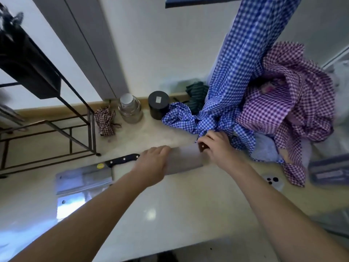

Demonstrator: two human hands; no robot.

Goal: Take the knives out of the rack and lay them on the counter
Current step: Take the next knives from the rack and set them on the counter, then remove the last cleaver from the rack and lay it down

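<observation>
Two big knives are on the pale counter (pixel 188 205) now. One cleaver (pixel 84 179) lies flat on the left, with its black handle pointing to the right and far. It is alone; no hand touches it.

The second cleaver (pixel 184 159) is in the middle. The right hand (pixel 217 148) is closed around its brown handle, just beside the blue checked cloth (pixel 236 72) that hangs down. The left hand (pixel 154 165) lies on the flat side of the blade with its fingers stretched out, not curled. I think the flat hand is there to press the blade down so it does not wobble or slide. A flat hand on the side also stays away from the sharp edge.

The blade looks like it is resting on the counter, or nearly so, but it is blurry, so I cannot be sure.

The black metal rack (pixel 56 110) stands far on the left. I cannot see any knives in it from here. A glass jar (pixel 130 108) and a black tin (pixel 158 104) sit far back by the wall, out of the way. A purple checked cloth (pixel 294 103) is heaped on the right.

The two knives lie apart, so neither blade bumps the other.
</observation>
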